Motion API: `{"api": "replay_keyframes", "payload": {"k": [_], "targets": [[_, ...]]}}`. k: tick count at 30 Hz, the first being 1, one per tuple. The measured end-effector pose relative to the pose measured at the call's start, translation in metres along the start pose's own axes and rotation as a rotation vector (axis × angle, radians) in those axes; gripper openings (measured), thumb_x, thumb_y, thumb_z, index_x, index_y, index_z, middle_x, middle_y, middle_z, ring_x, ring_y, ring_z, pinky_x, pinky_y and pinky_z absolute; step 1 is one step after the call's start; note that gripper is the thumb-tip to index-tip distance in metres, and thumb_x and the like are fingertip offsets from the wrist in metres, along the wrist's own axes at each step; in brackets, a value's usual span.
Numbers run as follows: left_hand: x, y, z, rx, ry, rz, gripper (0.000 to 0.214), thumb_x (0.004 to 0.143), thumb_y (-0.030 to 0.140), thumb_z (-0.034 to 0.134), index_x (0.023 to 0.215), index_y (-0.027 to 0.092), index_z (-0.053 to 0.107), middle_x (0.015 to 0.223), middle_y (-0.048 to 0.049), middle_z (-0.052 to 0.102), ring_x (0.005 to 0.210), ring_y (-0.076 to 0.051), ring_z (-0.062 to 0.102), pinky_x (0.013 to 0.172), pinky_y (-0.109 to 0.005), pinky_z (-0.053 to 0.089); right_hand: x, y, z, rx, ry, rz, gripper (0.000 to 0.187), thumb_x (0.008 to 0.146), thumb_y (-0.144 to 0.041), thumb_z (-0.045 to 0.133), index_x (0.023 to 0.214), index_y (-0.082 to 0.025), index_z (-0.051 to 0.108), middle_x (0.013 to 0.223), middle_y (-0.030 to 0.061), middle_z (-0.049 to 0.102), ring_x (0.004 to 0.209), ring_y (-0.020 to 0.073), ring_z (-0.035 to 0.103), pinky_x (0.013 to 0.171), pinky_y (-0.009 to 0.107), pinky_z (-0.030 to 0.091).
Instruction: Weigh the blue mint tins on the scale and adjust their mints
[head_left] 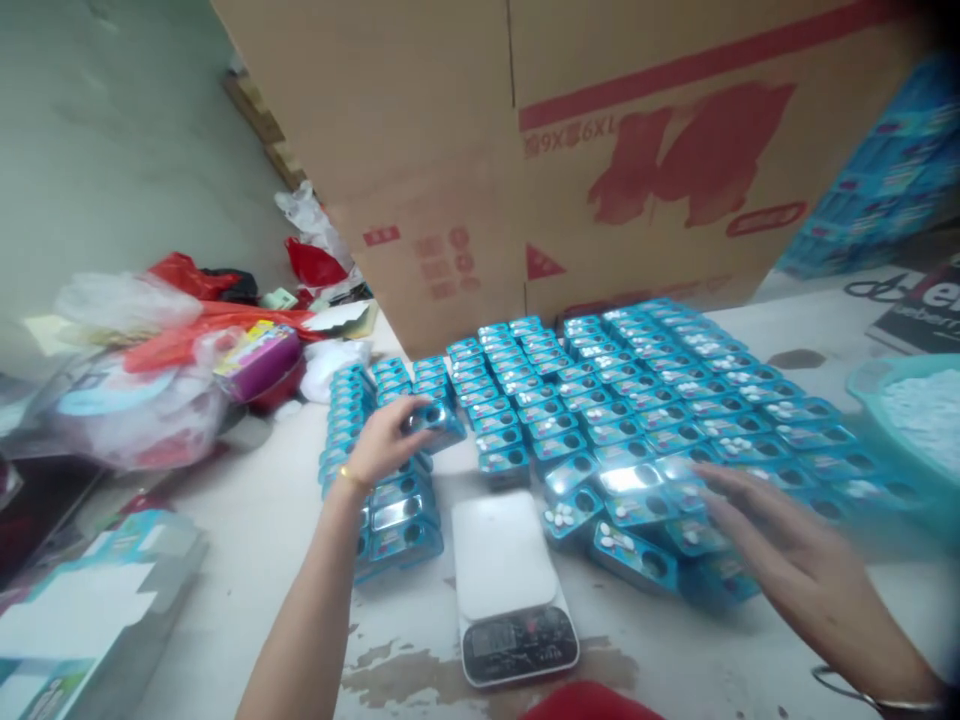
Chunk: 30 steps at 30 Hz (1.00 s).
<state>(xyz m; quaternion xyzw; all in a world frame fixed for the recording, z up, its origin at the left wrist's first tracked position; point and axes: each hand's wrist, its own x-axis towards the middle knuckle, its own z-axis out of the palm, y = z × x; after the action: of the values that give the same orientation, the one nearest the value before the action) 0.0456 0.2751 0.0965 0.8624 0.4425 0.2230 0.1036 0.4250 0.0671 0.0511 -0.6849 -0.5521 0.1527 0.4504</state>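
Observation:
Several small blue tins lie in rows across the white table; some show white tablets inside. My left hand is closed round one blue tin, held just above the left stack of tins. My right hand hovers with fingers stretched flat over the tins at the near right, holding nothing. A small white digital scale sits between my two arms, its pan bare.
A big cardboard box stands behind the tins. A teal basin of white tablets is at the right edge. Plastic bags and clutter pile at the left. A flat carton lies near left.

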Motion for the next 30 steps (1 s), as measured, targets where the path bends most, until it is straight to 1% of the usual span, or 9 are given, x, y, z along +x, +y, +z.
{"api": "replay_keyframes", "payload": {"k": [4,9,11,15,19,22,26,28,30], "targets": [[0.019,-0.026,0.01,0.144,-0.116,-0.068,0.043,0.081,0.046,0.058,0.115,0.019,0.057,0.112,-0.0072,0.065,0.098,-0.022,0.062,0.087,-0.035,0.051,-0.004,0.02,-0.002,0.007,0.055,0.127,0.046,0.078,-0.064,0.052,0.102,-0.029,0.069,0.113,0.0054,0.066,0.114,0.0354,0.055,0.102,0.059,0.039],[0.048,-0.049,0.052,0.341,-0.235,-0.115,0.038,0.078,0.029,0.06,0.113,0.015,0.059,0.113,-0.0128,0.062,0.105,-0.027,0.059,0.092,-0.039,0.047,0.0,0.019,0.017,0.06,-0.004,0.114,0.043,0.078,-0.061,0.055,0.101,-0.028,0.069,0.113,0.0054,0.066,0.109,0.0303,0.06,0.094,0.047,0.05],[0.058,-0.057,0.064,0.413,-0.244,-0.122,0.053,0.074,0.028,0.063,0.125,0.014,0.053,0.132,-0.0181,0.051,0.124,-0.034,0.046,0.104,-0.048,0.037,0.002,0.016,0.024,0.061,-0.033,0.079,0.042,0.08,-0.059,0.054,0.103,-0.026,0.069,0.113,0.0064,0.066,0.109,0.0283,0.061,0.093,0.042,0.051],[0.074,-0.077,0.076,0.505,-0.325,-0.136,0.108,0.061,0.038,0.076,0.148,0.017,0.016,0.156,-0.0187,0.013,0.143,-0.042,0.005,0.112,-0.061,0.011,0.002,0.018,0.034,0.059,-0.052,0.051,0.043,0.081,-0.058,0.054,0.101,-0.024,0.071,0.11,0.008,0.067,0.105,0.028,0.063,0.09,0.039,0.054],[0.09,-0.098,0.082,0.533,-0.458,-0.171,0.116,0.055,0.042,0.079,0.149,0.022,0.012,0.157,-0.0183,0.01,0.142,-0.045,0.009,0.109,-0.064,0.014,0.0,0.026,0.038,0.048,-0.059,0.054,0.041,0.083,-0.056,0.054,0.102,-0.025,0.071,0.111,0.0071,0.067,0.105,0.0275,0.063,0.091,0.038,0.054],[0.099,-0.108,0.084,0.538,-0.463,-0.185,0.111,0.058,0.041,0.078,0.148,0.022,0.015,0.156,-0.0196,0.012,0.142,-0.044,0.011,0.109,-0.064,0.014,-0.001,0.028,0.038,0.039,-0.054,0.069,0.039,0.083,-0.056,0.054,0.103,-0.027,0.071,0.112,0.0048,0.067,0.107,0.0257,0.063,0.091,0.035,0.054],[0.108,-0.104,0.076,0.518,-0.417,-0.2,0.107,0.057,0.037,0.08,0.145,0.019,0.023,0.153,-0.0227,0.021,0.139,-0.046,0.017,0.106,-0.066,0.016,-0.001,0.022,0.033,0.03,-0.052,0.068,0.038,0.082,-0.056,0.054,0.1,-0.027,0.071,0.108,0.0041,0.068,0.103,0.0247,0.064,0.088,0.032,0.055],[0.107,-0.091,0.068,0.492,-0.379,-0.18,0.1,0.06,0.035,0.078,0.144,0.016,0.026,0.151,-0.024,0.025,0.139,-0.045,0.02,0.106,-0.066,0.017,-0.002,0.018,0.028,0.037,-0.056,0.075,0.038,0.083,-0.056,0.054,0.101,-0.027,0.071,0.11,0.0043,0.067,0.104,0.0244,0.063,0.089,0.032,0.054],[0.099,-0.067,0.058,0.463,-0.322,-0.139,0.084,0.072,0.032,0.068,0.143,0.014,0.027,0.15,-0.0229,0.027,0.14,-0.04,0.02,0.109,-0.062,0.017,-0.004,0.016,0.023,0.046,-0.051,0.087,0.037,0.084,-0.055,0.053,0.103,-0.027,0.069,0.113,0.0044,0.065,0.108,0.0248,0.061,0.093,0.035,0.051]]}}
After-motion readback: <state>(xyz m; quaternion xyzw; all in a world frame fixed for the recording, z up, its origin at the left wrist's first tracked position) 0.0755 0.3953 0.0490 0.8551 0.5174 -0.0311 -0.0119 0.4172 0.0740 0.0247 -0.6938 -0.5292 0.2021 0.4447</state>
